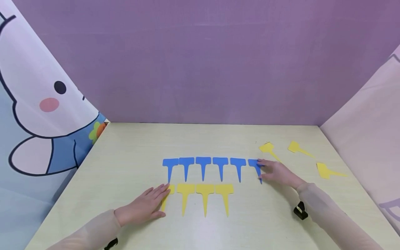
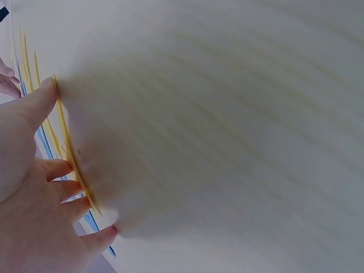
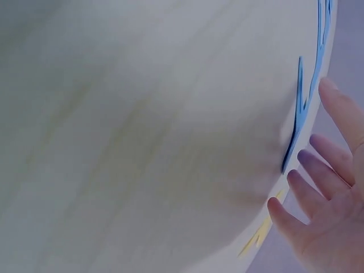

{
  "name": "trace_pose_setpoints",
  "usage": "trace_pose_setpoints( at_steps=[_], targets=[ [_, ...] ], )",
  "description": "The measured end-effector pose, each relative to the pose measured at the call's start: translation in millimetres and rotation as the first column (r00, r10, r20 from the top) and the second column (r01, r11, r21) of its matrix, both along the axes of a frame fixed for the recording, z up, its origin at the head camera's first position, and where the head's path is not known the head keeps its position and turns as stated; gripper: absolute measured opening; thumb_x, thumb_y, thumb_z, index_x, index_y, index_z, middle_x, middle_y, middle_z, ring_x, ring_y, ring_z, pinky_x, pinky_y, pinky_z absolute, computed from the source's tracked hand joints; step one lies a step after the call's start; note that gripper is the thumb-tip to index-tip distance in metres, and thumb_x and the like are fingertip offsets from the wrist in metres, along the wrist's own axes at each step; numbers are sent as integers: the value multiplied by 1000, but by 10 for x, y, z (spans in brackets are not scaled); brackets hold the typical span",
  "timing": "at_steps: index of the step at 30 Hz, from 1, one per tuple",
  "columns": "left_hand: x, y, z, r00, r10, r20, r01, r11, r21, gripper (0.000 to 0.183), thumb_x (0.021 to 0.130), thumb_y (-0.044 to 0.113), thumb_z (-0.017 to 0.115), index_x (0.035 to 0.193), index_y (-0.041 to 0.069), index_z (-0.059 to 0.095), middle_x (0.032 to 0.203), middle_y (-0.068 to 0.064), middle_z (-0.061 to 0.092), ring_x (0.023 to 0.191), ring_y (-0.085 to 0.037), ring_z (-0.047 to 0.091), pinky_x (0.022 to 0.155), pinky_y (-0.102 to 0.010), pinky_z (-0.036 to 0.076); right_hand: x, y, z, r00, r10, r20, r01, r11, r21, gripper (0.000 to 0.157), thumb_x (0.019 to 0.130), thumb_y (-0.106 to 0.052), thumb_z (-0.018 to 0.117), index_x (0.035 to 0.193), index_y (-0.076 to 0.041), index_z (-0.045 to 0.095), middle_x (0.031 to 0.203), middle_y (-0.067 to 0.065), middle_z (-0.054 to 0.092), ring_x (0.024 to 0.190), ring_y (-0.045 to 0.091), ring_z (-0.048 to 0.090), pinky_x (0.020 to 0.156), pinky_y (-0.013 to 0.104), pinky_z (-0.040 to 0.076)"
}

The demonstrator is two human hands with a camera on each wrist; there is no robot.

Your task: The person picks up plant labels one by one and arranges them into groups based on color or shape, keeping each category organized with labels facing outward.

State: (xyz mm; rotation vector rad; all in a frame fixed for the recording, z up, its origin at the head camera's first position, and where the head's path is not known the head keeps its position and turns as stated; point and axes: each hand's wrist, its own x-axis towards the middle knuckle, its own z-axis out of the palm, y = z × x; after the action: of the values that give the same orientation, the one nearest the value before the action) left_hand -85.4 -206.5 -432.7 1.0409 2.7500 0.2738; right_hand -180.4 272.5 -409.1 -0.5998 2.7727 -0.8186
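Several blue T-shaped plant labels (image 1: 203,160) lie in a row on the table. Below them is a row of several yellow plant labels (image 1: 205,189), stems toward me. My left hand (image 1: 142,208) rests on the leftmost yellow label (image 1: 164,203), partly covering its head. In the left wrist view the thumb touches that yellow label's (image 2: 63,122) stem tip, and the fingers lie along its head. My right hand (image 1: 279,173) is at the rightmost blue label (image 1: 254,163), which sits slightly tilted. Its fingers (image 3: 324,173) are extended beside the blue label (image 3: 297,122) in the right wrist view.
Three loose yellow labels lie on the right: one near the blue row (image 1: 267,147), one farther back (image 1: 294,147), one near the right side (image 1: 323,171). A purple wall (image 1: 203,69) stands behind the pale table (image 1: 103,187), with a cartoon-printed cloth (image 1: 34,86) on the left.
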Motion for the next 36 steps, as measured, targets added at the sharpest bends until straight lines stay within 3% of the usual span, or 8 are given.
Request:
trace_pose_setpoints(
  at_steps=[3, 4, 6, 8, 9, 12, 20, 36],
  targets=[
    [1, 7, 22, 1000, 5, 22, -5, 1000, -4, 73, 85, 49, 47, 136, -1, 30, 144, -14, 21, 130, -30, 22, 102, -49, 23, -12, -3, 40, 1000, -9, -16, 8, 1000, -20, 55, 78, -21, 67, 124, 3, 48, 126, 20, 47, 98, 26, 55, 79, 32, 47],
    [2, 7, 24, 1000, 6, 26, -6, 1000, -4, 73, 85, 49, 47, 136, -1, 30, 144, -14, 21, 131, -30, 21, 103, -49, 23, -14, -8, 64, 1000, -21, -7, 21, 999, -27, 53, 79, -20, 66, 123, 4, 49, 125, 21, 48, 84, 21, 57, 69, 26, 47],
    [6, 9, 36, 1000, 7, 29, -7, 1000, 1, 72, 85, 48, 48, 136, -1, 30, 144, -14, 21, 131, -30, 21, 103, -49, 22, -19, -16, 116, 999, -47, -1, 47, 999, -28, 49, 80, -20, 65, 121, 4, 51, 123, 22, 49, 78, 19, 55, 61, 24, 44],
    [9, 11, 43, 1000, 8, 29, -8, 1000, 6, 72, 85, 47, 48, 135, -1, 30, 144, -15, 22, 130, -31, 21, 103, -50, 22, -22, -20, 174, 997, -78, 8, 78, 996, -35, 48, 81, -23, 64, 120, 3, 53, 120, 24, 51, 78, 23, 57, 67, 31, 48],
    [11, 11, 44, 1000, 8, 29, -9, 1000, 8, 71, 85, 46, 49, 135, -1, 30, 144, -15, 22, 130, -31, 21, 103, -50, 22, -24, -21, 201, 996, -92, 12, 93, 995, -35, 48, 81, -23, 64, 120, 3, 53, 119, 25, 52, 87, 30, 58, 75, 37, 48],
    [15, 15, 52, 1000, 9, 27, -9, 1000, 13, 71, 85, 46, 49, 135, -2, 31, 144, -15, 22, 130, -31, 22, 103, -50, 22, -46, 12, 242, 994, -111, -18, 111, 993, -36, 45, 83, -23, 62, 118, 3, 54, 116, 24, 54, 109, 41, 47, 90, 53, 38],
    [3, 8, 11, 1000, 8, 11, -8, 1000, 5, 72, 85, 48, 47, 135, -1, 30, 144, -15, 23, 130, -31, 22, 102, -49, 23, -196, 122, 307, 987, -148, -61, 144, 988, -59, 37, 83, -11, 60, 115, 8, 54, 115, 25, 54, 101, 38, 54, 87, 50, 41],
    [7, 0, 6, 1000, 5, 16, -5, 1000, 19, 72, 86, 49, 46, 135, -1, 31, 144, -15, 22, 130, -30, 22, 102, -50, 23, -421, 204, 347, 967, -228, -113, 220, 972, -77, 37, 85, -15, 60, 112, 9, 54, 111, 26, 56, 95, 37, 56, 80, 46, 45]
  ],
)
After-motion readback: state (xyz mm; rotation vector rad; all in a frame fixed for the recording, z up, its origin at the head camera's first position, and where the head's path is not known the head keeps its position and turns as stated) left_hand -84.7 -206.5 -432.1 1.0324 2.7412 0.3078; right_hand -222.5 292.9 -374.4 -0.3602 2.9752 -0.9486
